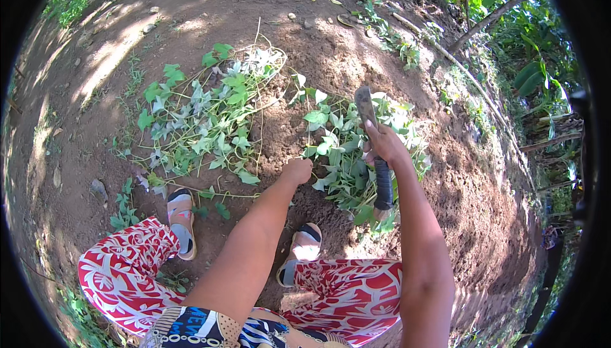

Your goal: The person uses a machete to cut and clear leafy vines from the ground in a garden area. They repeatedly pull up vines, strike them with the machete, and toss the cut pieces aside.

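Observation:
My right hand (385,144) grips a machete where its blade meets the handle. The worn blade (365,101) points away from me, and the handle (383,186), wrapped in black, points back toward me. Beneath this hand spreads a right-hand heap of leafy green vines (346,176), which look like sweet potato vines. My left hand (298,170) is low over loose soil (279,135), at the left edge of that heap. Its fingers are curled, and whether they hold a stem is hidden. A second heap of leafy vines (200,121) lies to the left.
My sandalled feet (181,219) are planted in front of the vines. A long thin pole (470,73) runs along the ground at right, with banana-like plants (532,78) beyond it. A stone (99,189) lies at left. Small stones and dry leaves dot the far soil.

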Tool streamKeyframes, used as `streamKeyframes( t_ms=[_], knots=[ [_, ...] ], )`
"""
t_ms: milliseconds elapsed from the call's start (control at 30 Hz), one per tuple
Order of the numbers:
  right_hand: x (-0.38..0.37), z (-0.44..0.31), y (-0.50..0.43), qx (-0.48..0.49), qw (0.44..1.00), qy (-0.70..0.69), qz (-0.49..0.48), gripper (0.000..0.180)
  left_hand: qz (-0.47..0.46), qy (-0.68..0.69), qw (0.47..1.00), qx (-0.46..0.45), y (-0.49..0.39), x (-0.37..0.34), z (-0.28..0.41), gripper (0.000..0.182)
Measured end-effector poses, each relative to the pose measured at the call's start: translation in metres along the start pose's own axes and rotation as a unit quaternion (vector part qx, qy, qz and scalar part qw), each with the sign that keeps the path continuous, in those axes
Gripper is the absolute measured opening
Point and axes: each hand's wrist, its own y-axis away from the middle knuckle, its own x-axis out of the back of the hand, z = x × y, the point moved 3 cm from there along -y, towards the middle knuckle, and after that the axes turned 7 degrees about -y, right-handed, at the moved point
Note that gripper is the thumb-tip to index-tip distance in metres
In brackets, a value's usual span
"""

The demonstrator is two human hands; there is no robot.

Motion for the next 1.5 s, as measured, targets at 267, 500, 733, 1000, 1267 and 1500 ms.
streamKeyframes(
  t_ms=[267,500,733,1000,1267,1500],
  knots=[
    [0.015,0.023,-0.007,-0.02,1.0,0.002,-0.002,0.044,-0.006,-0.026,0.999,0.027,-0.027,-0.052,-0.007,0.029],
    [0.013,0.005,-0.001,0.031,0.996,-0.082,-0.022,0.044,-0.033,0.331,0.943,0.024,-0.03,0.005,-0.021,0.018],
    [0.012,-0.025,0.005,0.075,0.977,-0.196,0.036,0.045,0.235,0.246,0.94,0.019,0.024,0.208,-0.009,0.04],
    [-0.005,-0.063,0.036,0.132,0.939,-0.315,0.043,0.03,0.214,0.079,0.946,-0.23,0.137,0.396,0.025,0.022],
    [-0.01,-0.078,0.049,0.188,0.885,-0.422,0.058,0.047,0.331,-0.087,0.879,-0.332,0.246,0.462,0.096,0.016],
    [-0.017,-0.098,0.07,0.211,0.876,-0.433,-0.032,0.048,0.333,0.038,0.835,-0.436,0.295,0.493,0.124,0.021]
  ],
)
